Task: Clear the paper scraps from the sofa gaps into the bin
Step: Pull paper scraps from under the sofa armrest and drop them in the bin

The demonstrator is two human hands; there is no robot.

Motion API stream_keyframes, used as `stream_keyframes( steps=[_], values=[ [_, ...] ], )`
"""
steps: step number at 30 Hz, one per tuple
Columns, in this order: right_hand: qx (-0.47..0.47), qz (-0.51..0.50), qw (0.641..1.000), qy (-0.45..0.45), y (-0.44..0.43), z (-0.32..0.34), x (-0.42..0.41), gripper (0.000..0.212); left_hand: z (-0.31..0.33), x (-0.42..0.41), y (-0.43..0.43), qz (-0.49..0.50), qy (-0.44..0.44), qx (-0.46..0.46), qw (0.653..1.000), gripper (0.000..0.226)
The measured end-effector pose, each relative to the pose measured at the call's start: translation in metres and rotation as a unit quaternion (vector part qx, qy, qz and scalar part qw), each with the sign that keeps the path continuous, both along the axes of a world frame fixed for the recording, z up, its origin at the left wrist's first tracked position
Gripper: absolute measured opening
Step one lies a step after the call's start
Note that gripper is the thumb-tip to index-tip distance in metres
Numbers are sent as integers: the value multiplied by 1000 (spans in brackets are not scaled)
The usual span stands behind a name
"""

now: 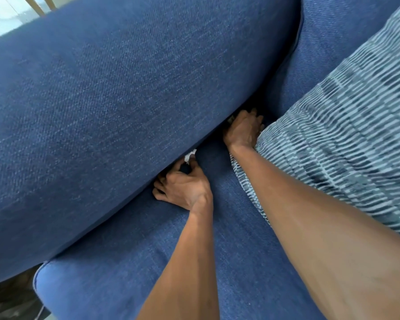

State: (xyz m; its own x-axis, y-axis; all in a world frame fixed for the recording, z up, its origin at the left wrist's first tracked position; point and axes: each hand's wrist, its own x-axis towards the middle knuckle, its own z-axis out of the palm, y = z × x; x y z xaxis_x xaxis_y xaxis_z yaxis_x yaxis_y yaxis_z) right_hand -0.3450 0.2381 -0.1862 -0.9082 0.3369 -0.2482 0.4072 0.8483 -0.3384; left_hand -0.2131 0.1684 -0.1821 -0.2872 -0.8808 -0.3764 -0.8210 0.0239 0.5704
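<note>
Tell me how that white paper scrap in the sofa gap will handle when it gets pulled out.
The paper scrap looks crumpled and small, so it is probably light and floppy. It sits wedged between the back cushion and seat cushion, so it may tear if yanked. The left hand pinches at it with fingertips, which likely suffices.

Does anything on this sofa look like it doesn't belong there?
Yes: a white paper scrap is wedged in the gap between back cushion and seat cushion, at the left hand. The right hand reaches deeper along the gap.
</note>
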Motion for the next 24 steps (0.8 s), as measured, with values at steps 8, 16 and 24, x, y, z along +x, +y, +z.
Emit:
stream_keyframes(
  steps=[8,16,24],
  values=[
    [9,72,997,26,-12,17,20,34,14,28,-14,-78,119,50,988,20],
    [-5,104,992,66,-43,50,78,21,46,96,-56,-172,178,85,965,18],
    [31,208,971,110,-73,82,185,13,69,207,-127,-270,147,44,951,18]
  ],
)
